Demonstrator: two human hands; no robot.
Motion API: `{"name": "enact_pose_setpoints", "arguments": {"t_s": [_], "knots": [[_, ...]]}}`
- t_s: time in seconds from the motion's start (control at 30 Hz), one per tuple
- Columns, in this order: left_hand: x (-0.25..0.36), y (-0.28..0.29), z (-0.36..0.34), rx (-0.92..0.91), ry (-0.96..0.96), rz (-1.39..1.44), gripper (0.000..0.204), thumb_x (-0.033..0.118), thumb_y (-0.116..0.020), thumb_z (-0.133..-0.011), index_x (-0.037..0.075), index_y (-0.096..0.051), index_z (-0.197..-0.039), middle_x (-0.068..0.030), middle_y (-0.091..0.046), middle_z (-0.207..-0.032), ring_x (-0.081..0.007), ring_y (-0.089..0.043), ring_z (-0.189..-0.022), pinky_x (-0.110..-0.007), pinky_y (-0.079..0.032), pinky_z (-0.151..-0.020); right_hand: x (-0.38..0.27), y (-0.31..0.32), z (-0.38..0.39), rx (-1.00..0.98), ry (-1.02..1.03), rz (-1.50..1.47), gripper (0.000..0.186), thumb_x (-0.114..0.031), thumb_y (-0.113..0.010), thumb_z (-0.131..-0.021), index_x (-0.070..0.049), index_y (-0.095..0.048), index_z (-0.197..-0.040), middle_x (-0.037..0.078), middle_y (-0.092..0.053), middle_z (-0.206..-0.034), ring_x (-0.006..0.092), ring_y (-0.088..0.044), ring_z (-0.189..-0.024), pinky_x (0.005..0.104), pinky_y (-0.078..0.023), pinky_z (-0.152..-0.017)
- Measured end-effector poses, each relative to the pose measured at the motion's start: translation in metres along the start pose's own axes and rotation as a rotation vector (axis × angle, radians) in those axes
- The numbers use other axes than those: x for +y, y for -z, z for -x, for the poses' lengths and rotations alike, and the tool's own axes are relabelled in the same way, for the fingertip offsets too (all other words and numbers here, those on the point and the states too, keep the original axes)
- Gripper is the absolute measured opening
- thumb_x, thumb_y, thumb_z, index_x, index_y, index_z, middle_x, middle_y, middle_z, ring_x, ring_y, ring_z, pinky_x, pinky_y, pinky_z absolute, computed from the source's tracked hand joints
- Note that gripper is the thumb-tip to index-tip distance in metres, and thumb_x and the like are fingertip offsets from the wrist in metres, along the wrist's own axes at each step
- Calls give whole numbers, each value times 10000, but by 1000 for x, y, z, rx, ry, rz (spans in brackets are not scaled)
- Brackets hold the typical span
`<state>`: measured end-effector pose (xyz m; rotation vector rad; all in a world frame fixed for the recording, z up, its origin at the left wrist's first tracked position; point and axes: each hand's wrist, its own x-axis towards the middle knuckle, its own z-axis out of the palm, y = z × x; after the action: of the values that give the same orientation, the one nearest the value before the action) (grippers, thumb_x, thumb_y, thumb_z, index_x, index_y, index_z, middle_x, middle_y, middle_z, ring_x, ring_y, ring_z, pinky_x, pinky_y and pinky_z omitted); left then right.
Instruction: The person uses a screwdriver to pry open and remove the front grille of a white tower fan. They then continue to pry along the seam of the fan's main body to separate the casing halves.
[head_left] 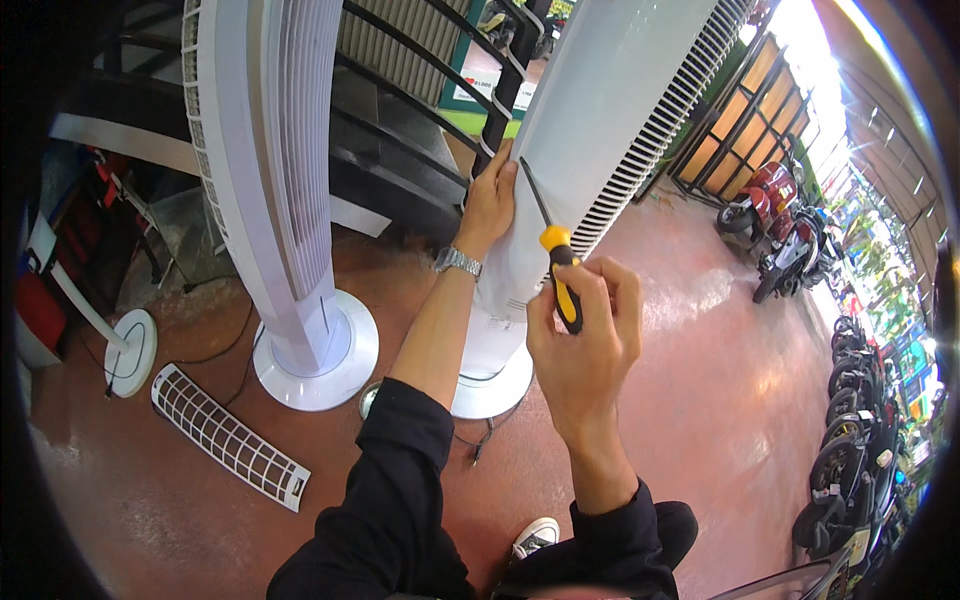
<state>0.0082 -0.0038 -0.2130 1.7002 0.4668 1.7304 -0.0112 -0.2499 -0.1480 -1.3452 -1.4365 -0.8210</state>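
A white tower fan (588, 80) stands before me, with slatted vents along its right side. My left hand (488, 205) grips its left edge, thumb along the white housing, some fingers hidden behind it. My right hand (590, 350) is closed on a yellow and black screwdriver (556, 242), whose long shaft points up and left to the fan's housing, its tip beside my left thumb. Whether the tip is in a hole is too small to tell. A second white tower fan (265, 120) stands at the left on a round base, with a loose white grid grille (230, 436) on the floor below it.
A black metal staircase (395, 130) rises behind the fans. A small white stand (135, 350) and loose cables are at the left on the reddish floor (700, 420). Parked motorbikes (845, 450) line the right side, with two scooters (775, 230) near an orange gate (740, 120).
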Motion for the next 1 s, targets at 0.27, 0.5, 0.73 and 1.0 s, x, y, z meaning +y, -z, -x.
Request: {"name": "enact_pose_setpoints", "arguments": {"t_s": [0.27,0.5,0.73,1.0], "knots": [[-11,-7,1,-56,-8,-21,496,341,-404,-1091,13,-501,-1450,-273,-588,-1365,-387,-570,-1276,-422,-441,-1058,15,-23,-2,68,-66,-20,255,18,-781,-754,-22,-656,-973,153,-642,-1003,308,-665,-872,400,-558,-729],[40,0,24,-110,-67,122,662,522,-365,-1080,4,-459,-1482,-177,-603,-1341,-230,-595,-1182,-327,-475,-1004,13,-44,5,156,-262,-217,209,-70,-729,-856,-19,-625,-1031,187,-570,-1091,364,-667,-796,422,-557,-658],[-29,5,-9,-126,-14,197,664,497,-410,-1078,-23,-446,-1489,-175,-551,-1441,-232,-559,-1253,-349,-435,-1062,15,-37,3,-34,3,-34,204,53,-653,-732,-2,-654,-928,162,-609,-1057,334,-598,-944,436,-498,-827],[-2,-7,1,-105,97,13,477,349,-467,-1065,58,-529,-1437,-244,-638,-1310,-351,-609,-1242,-418,-454,-1047,17,-28,-5,83,-79,-63,130,40,-710,-791,16,-655,-907,136,-668,-960,295,-666,-839,388,-547,-729]]}}
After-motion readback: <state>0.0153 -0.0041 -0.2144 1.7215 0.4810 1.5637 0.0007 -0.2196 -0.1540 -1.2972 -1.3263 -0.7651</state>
